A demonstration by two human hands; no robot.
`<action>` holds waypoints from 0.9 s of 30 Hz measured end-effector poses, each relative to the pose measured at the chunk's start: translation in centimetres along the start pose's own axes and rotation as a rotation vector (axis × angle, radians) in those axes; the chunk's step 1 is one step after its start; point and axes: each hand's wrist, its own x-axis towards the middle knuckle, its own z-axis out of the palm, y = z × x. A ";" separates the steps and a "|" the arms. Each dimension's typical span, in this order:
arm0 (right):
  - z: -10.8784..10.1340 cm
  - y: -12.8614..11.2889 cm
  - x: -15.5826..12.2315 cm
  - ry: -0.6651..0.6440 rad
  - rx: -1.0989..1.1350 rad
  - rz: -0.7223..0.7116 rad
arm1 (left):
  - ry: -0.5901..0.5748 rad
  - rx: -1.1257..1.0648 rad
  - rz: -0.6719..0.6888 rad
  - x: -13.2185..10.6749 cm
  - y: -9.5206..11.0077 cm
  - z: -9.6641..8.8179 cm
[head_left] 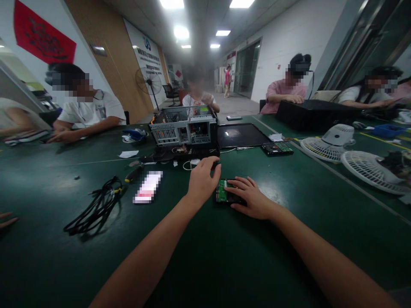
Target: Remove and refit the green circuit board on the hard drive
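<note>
Fingers of your right hand are spread loosely over the hard drive, which lies flat on the green table right in front of you, its green circuit board facing up. Your thumb runs along the near side, so it's a relaxed cover rather than a clench. And over on its left, your left hand hangs by the drive's far corner, thumb and fingertips curled toward each other (whether anything small is pinched between them, I can't tell). Beyond that hand sits the opened computer case, its metal frame showing, with a black panel lying flat to its right. A second hard drive lies near that panel's right-hand corner. Now look to your left: a phone with its screen lit, a screwdriver just beside it, and a coiled black cable farther out. Away on your right, two white fan covers rest near each other. Across the table, a person in pink has a hand on a big black box.
</note>
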 end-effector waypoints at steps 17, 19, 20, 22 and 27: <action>0.0 0.0 0.0 0.000 -0.003 0.004 | -0.037 0.008 0.056 0.1 0.2 -0.3; 0.0 0.0 0.0 0.001 0.000 -0.001 | -0.026 -0.001 0.069 0.1 0.3 -0.3; 0.0 0.0 0.0 0.001 0.001 -0.003 | -0.019 -0.004 0.076 0.2 0.3 -0.3; 0.0 0.1 0.0 0.003 0.000 -0.003 | -0.012 -0.009 0.089 0.3 0.3 -0.4; 0.1 0.1 0.0 0.003 -0.008 0.001 | -0.035 -0.034 0.120 0.4 0.1 -0.4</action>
